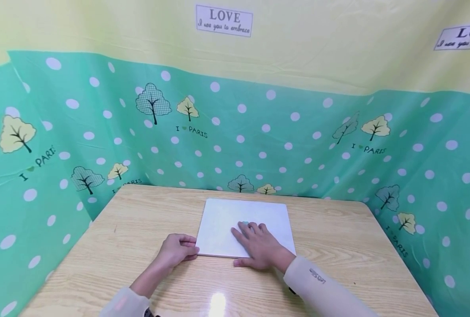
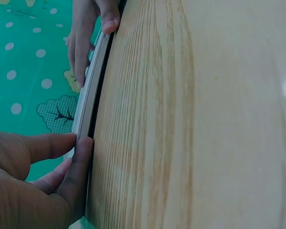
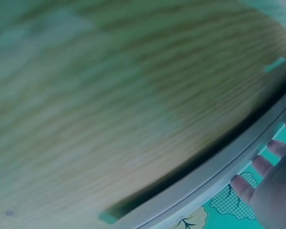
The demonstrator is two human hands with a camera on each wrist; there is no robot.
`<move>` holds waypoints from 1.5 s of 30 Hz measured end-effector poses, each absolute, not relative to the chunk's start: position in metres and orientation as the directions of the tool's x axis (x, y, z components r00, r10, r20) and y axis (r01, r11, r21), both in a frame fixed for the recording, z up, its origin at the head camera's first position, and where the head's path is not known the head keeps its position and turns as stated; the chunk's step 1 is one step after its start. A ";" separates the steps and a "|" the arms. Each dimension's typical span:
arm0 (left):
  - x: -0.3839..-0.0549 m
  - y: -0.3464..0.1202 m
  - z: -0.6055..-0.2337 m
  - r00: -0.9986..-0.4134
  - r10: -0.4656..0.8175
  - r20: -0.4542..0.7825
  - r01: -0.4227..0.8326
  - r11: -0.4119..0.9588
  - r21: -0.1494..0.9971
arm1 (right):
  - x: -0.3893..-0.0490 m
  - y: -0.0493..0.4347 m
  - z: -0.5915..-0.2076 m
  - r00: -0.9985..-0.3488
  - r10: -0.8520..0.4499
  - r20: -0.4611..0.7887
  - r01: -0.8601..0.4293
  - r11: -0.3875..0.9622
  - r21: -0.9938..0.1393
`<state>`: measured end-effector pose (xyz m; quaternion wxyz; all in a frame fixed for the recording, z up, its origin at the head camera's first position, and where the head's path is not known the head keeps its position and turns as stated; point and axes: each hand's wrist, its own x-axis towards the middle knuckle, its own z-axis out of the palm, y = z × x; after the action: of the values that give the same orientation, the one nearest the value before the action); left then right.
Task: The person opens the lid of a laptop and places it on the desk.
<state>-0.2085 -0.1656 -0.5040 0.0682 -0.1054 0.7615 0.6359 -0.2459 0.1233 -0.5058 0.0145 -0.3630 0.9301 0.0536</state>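
Note:
A closed, pale laptop [image 1: 219, 220] lies flat on the wooden table, a seam running along its front edge [image 2: 93, 86]. At its front left corner my left hand [image 1: 178, 248] pinches the edge between thumb and fingers. My right hand [image 1: 260, 248] rests on the lid, its fingers spread and fairly straight, the thumb by the front edge. A small teal patch on the lid shows beside the right fingertips. In the right wrist view, several fingers of the right hand [image 3: 271, 181] reach over the lid.
The light wooden table [image 1: 139, 215] extends around the laptop, with a bright light reflection near its front. A green and yellow curtain [image 1: 238, 132] with dots and trees hangs behind and on both sides.

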 end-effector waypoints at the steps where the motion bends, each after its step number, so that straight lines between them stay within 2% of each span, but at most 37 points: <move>1: -0.209 -0.166 -0.504 -0.969 -0.073 -0.236 -0.246 0.169 0.955 | -0.246 0.123 -0.506 -0.738 -0.671 -0.069 -0.675 0.732 0.095; 5: -0.209 -0.166 -0.504 -0.969 -0.076 -0.235 -0.245 0.167 0.955 | -0.248 0.123 -0.506 -0.737 -0.672 -0.075 -0.676 0.728 0.113; 14: -0.208 -0.167 -0.503 -0.971 -0.069 -0.229 -0.238 0.172 0.956 | -0.254 0.124 -0.501 -0.733 -0.675 -0.084 -0.680 0.731 0.066; 29: -0.208 -0.167 -0.504 -0.968 -0.081 -0.238 -0.249 0.179 0.952 | -0.257 0.122 -0.499 -0.736 -0.665 -0.126 -0.677 0.726 0.123; 45: -0.207 -0.167 -0.503 -0.967 -0.069 -0.244 -0.252 0.152 0.956 | -0.258 0.123 -0.491 -0.720 -0.686 -0.102 -0.692 0.702 0.166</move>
<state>-0.2070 -0.1667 -0.5031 0.0712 -0.1062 0.7556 0.6425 -0.2575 0.1231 -0.4913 0.0160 -0.3737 0.9223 0.0967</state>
